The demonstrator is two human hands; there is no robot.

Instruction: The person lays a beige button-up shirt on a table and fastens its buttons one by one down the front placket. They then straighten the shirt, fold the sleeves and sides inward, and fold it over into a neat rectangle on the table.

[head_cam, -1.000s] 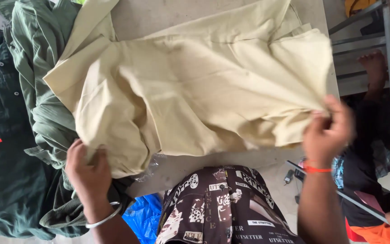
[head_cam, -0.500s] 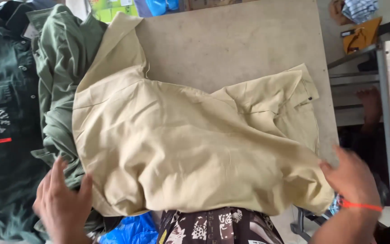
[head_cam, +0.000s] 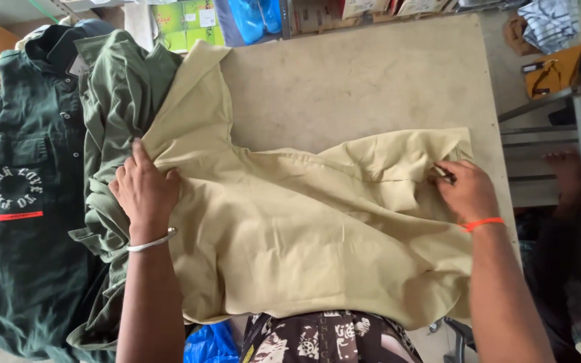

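Head view: both hands (head_cam: 144, 191) (head_cam: 467, 191) on beige shirt (head_cam: 304, 222)

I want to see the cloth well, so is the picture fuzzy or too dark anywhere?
Head view: even, soft light, no glare; the beige shirt and both hands, left hand and right hand, look sharp; only faint shadows lie in the shirt's folds.

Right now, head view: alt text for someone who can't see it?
Two bare hands spread a beige shirt flat on a grey table: the left hand presses its left edge, the right hand pinches the fabric at its right edge. Dark green garments lie piled to the left.
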